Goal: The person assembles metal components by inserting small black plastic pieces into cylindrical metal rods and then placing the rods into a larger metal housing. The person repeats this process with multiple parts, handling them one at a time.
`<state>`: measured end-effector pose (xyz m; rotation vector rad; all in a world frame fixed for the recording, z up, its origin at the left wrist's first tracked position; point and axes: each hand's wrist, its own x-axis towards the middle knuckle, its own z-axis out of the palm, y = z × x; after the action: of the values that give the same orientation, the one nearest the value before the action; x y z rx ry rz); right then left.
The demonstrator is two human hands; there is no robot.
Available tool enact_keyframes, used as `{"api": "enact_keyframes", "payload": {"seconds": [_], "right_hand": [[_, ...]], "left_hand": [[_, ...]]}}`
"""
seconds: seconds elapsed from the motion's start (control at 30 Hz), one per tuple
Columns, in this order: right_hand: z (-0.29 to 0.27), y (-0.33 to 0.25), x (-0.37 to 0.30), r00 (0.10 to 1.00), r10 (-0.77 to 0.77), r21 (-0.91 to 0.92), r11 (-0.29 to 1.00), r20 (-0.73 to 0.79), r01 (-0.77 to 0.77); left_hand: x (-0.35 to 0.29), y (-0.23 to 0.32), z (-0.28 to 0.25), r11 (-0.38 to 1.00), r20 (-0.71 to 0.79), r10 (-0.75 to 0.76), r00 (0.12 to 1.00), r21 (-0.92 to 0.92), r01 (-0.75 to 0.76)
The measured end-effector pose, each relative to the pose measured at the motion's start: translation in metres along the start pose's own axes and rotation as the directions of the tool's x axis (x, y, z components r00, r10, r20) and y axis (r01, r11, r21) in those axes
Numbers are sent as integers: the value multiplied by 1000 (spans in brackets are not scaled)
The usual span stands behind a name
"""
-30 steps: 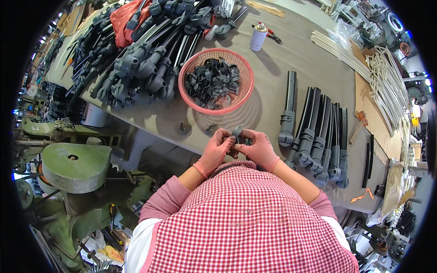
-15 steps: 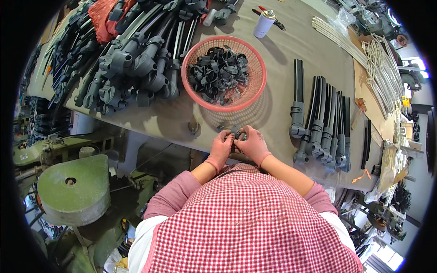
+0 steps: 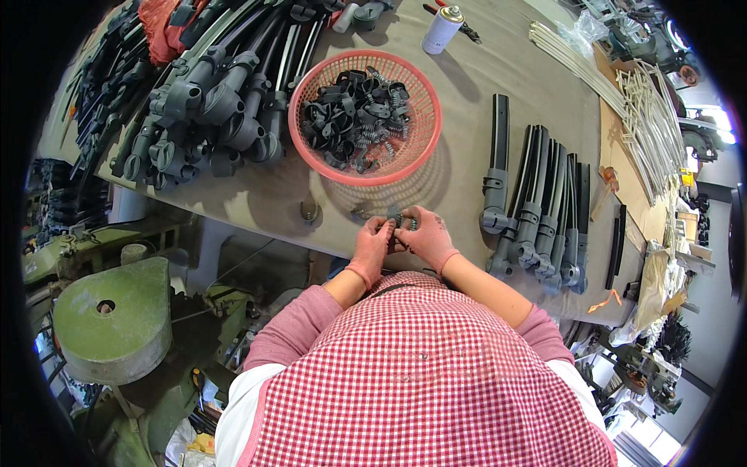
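Note:
My left hand [image 3: 371, 251] and my right hand [image 3: 427, 239], both in thin pink gloves, meet at the table's front edge. My left fingers pinch a small dark grey plastic part [image 3: 394, 212], its shape partly covered by the fingertips. A small metal coil spring [image 3: 409, 223] shows between the thumb and fingers of my right hand, against that part. Just beyond lies a pink mesh basket [image 3: 433, 148], holding black plastic clips [image 3: 342, 109] and loose springs [image 3: 377, 134]. Another small spring [image 3: 360, 212] rests on the table left of my hands.
Grey jointed tubes [image 3: 210, 101] are piled at the far left. To the right, several black and grey tubes [image 3: 531, 202] lie side by side. A spray can [image 3: 443, 29] stands at the back near pliers [image 3: 470, 33]. A green machine [image 3: 117, 311] sits below the table's left edge.
The table and everything on it appear slightly further left and up, as the head view shifted. My hands stay together on the small part and the spring, with fingers slightly repositioned.

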<state>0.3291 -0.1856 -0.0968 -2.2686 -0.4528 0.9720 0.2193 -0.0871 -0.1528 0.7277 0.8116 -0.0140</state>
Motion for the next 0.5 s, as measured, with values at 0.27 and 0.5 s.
{"api": "enact_keyframes", "payload": {"seconds": [0.27, 0.5], "right_hand": [[-8, 7, 16, 968, -42, -6, 999, 249, 44], [28, 21, 45, 915, -302, -321, 868, 266, 380]], "left_hand": [[8, 3, -19, 494, 93, 453, 887, 802, -337], [13, 25, -63, -181, 171, 518, 838, 980, -88]]}}
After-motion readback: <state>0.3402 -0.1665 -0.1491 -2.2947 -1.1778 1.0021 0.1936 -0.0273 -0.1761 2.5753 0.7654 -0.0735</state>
